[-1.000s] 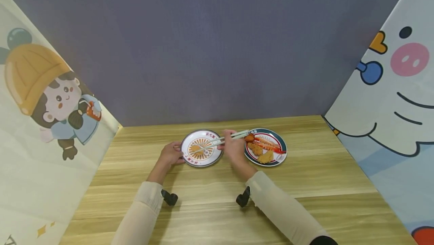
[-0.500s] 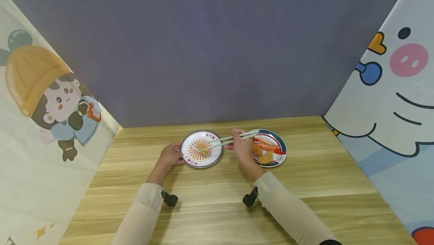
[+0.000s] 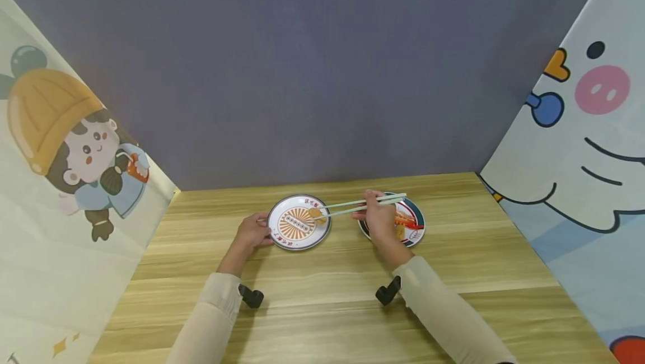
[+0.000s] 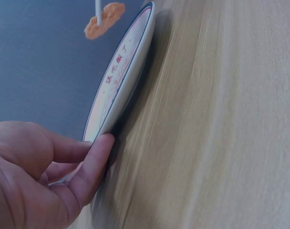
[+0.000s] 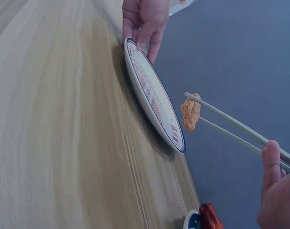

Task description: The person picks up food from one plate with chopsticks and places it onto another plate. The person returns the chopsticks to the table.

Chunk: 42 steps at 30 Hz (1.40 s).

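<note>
My left hand (image 3: pixel 253 231) pinches the near-left rim of a white plate (image 3: pixel 312 239) between thumb and fingers. An orange sunburst pattern fills the plate's middle. Pale green chopsticks (image 3: pixel 347 204) are gripped in my right hand (image 3: pixel 379 217). Between their tips is a golden-brown fried nugget (image 3: pixel 317 215). In the right wrist view, the nugget (image 5: pixel 190 113) hangs clear above the plate (image 5: pixel 161 95), near its right side. A second plate (image 3: pixel 416 211) with a dark rim lies under and beyond my right hand, which partly hides it.
On the dark-rimmed plate lie red shrimp-like sticks (image 3: pixel 408 221) and another fried piece (image 3: pixel 400 233), partly covered. A grey wall (image 3: pixel 322 73) closes off the back of the wooden table (image 3: pixel 312 308). Printed cartoon panels (image 3: pixel 564 185) stand at both sides.
My right hand has moved right, carrying the nugget in the chopsticks from over the left plate's middle to its right side. My left hand and the plate it pinches have stayed put.
</note>
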Tool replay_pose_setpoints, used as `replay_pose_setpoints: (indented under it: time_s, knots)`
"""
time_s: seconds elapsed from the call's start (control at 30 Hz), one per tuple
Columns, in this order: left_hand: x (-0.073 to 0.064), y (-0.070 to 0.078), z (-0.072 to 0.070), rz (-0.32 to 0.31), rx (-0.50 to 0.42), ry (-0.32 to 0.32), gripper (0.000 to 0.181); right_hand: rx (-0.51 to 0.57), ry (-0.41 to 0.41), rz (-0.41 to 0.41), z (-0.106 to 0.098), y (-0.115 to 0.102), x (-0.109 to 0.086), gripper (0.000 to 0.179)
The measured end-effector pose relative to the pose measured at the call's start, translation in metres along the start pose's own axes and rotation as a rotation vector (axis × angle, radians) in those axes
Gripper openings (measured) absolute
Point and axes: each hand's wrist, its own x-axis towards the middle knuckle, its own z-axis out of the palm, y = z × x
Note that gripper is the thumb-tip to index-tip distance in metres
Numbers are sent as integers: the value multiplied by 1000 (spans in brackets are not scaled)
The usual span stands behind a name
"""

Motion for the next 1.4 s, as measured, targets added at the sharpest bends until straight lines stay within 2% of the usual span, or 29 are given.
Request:
replay_pose_setpoints:
  time_s: [0.1, 0.3, 0.37, 0.6, 0.73, 1.07, 1.4]
  knots:
    - [0, 0, 0, 2, -4, -3, 58, 69, 3, 8, -6, -1, 4, 18]
    - [0, -1, 0, 2, -6, -8, 57, 18, 23, 105, -19, -9, 8, 19]
    - [0, -2, 0, 3, -4, -8, 57, 32, 44, 129, -23, -12, 9, 19]
    - [-1, -1, -1, -8, 0, -6, 57, 75, 63, 42, -37, -19, 17, 20]
    - [-1, 0, -1, -7, 0, -7, 57, 46, 80, 37, -44, -23, 20, 21]
    - [0, 0, 0, -3, 1, -8, 58, 87, 124, 39, -63, -29, 29, 22]
    - [0, 1, 2, -5, -10, -13, 58, 156, 187, -23, -84, -37, 38, 19]
